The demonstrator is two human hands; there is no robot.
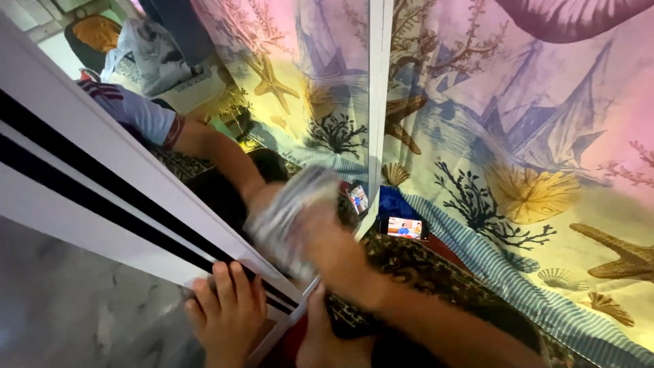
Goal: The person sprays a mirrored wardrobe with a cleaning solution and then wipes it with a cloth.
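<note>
Wiping step: right hand [334, 249] fingers clenched on a cloth [289, 215] pressed to the mirror [300, 88]. Left hand [228, 313] fingers lay released, flat on the frame [102, 184] below. Next stroke would need steady pressure.

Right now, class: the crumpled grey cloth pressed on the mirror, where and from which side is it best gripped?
Probably grip the cloth at its bunched middle, coming from the front, since the mirror backs it flat. The right hand covers that part, blurred; the left hand rests on the white frame.
</note>
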